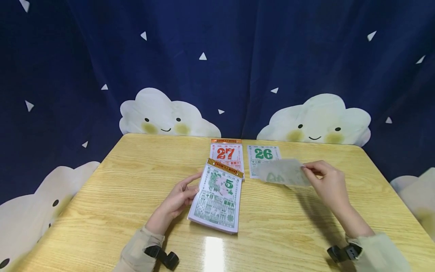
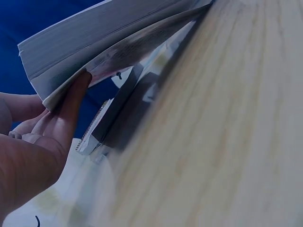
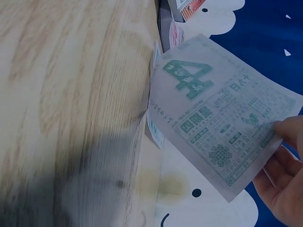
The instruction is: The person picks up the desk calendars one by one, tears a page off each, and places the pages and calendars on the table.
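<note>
My left hand (image 1: 178,198) grips the left edge of a thick tear-off calendar pad (image 1: 215,206) with a green 5 on its top page and a gold-and-black header strip. In the left wrist view the pad (image 2: 94,40) is tilted, fingers on both sides of its edge. Out to the right, my right hand (image 1: 327,185) pinches a thin loose calendar page (image 1: 285,173) by one end; the right wrist view shows a green 4 on this page (image 3: 189,80). In the head view it overlaps a page with a green 26 (image 1: 263,155) lying on the table.
Behind the held pad, partly covered by it, lies a second calendar pad (image 1: 227,153) with a red 27 and an orange header. Everything is over a light wooden table (image 1: 278,234). A dark blue curtain (image 1: 238,56) with cloud faces hangs along its back edge.
</note>
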A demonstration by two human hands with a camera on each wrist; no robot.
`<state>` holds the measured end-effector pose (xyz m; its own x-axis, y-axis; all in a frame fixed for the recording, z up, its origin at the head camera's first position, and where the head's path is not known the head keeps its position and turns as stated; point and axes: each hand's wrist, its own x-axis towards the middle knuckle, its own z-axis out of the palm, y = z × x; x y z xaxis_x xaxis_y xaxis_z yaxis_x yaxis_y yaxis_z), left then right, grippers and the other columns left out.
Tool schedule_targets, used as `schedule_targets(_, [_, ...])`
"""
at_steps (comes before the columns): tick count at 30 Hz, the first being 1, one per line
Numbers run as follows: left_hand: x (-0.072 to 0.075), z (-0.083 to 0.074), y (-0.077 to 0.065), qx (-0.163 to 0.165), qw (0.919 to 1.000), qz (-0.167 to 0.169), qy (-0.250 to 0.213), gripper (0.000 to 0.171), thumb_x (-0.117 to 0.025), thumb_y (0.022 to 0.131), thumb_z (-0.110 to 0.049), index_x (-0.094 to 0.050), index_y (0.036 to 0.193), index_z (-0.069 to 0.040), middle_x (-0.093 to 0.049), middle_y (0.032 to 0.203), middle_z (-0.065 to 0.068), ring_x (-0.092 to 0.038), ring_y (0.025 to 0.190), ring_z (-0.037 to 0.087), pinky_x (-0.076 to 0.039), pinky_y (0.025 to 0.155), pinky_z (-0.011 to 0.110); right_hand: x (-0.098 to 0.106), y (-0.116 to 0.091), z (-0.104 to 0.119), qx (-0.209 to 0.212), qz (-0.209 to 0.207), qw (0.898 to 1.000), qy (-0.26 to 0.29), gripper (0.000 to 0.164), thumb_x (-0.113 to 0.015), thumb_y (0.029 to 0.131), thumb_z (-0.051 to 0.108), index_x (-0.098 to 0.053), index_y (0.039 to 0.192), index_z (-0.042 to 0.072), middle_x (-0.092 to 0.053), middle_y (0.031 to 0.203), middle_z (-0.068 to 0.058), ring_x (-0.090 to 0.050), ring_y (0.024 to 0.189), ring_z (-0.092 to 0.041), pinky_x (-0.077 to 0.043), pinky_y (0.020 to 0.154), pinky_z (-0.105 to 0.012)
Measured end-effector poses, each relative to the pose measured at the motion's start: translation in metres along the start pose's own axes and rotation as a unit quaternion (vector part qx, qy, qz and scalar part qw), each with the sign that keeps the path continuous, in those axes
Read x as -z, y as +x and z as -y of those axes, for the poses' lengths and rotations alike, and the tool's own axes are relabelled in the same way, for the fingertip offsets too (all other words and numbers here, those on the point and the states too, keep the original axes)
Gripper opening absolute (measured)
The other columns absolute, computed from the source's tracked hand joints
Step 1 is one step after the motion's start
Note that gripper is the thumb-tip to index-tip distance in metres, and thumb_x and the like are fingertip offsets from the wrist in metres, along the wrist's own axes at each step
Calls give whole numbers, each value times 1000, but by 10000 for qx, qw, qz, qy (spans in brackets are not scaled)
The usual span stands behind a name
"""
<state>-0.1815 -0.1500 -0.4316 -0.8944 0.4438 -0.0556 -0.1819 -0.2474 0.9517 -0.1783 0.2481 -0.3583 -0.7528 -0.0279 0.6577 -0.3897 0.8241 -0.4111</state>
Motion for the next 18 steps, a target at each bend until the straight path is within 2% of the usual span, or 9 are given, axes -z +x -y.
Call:
schedule_targets(4, [-1, 0, -4, 128, 9999, -30, 102, 57, -44, 91, -1, -21, 143, -2, -70, 90, 1, -68, 77, 15, -55, 68, 28, 1, -4, 2, 415, 98, 9990, -133, 7, -71, 75, 4, -72, 80, 9, -67, 76, -2, -56, 64, 1, -42, 57, -5])
schedule_targets(7, [-2, 1, -8, 206, 9997, 13, 159, 57, -44, 91, -1, -22, 143, -4, -70, 93, 3, -68, 78, 16, -55, 70, 30, 1, -8, 4, 688, 328, 9968, -242, 9, -72, 73, 3, -71, 79, 11, -67, 75, 1, -59, 63, -9, -45, 54, -11])
schedule_targets(12, [-3, 2, -14, 336, 9992, 112, 179, 55, -45, 92, -3, -24, 143, -6, -69, 98, 4, -68, 82, 19, -55, 73, 33, -2, -16, 5, 712, 970, 9925, -221, 8, -73, 74, 7, -71, 78, 14, -65, 75, 6, -55, 62, -6, -47, 50, -21])
schedule_targets(18, [-2, 3, -18, 419, 9987, 222, 178, 56, -47, 92, -5, -23, 143, -5, -67, 104, 9, -67, 85, 20, -54, 77, 35, -6, -24, 5, 530, 1444, 9880, -114, 7, -72, 75, 9, -71, 79, 15, -65, 76, 8, -57, 65, -4, -50, 54, -22])
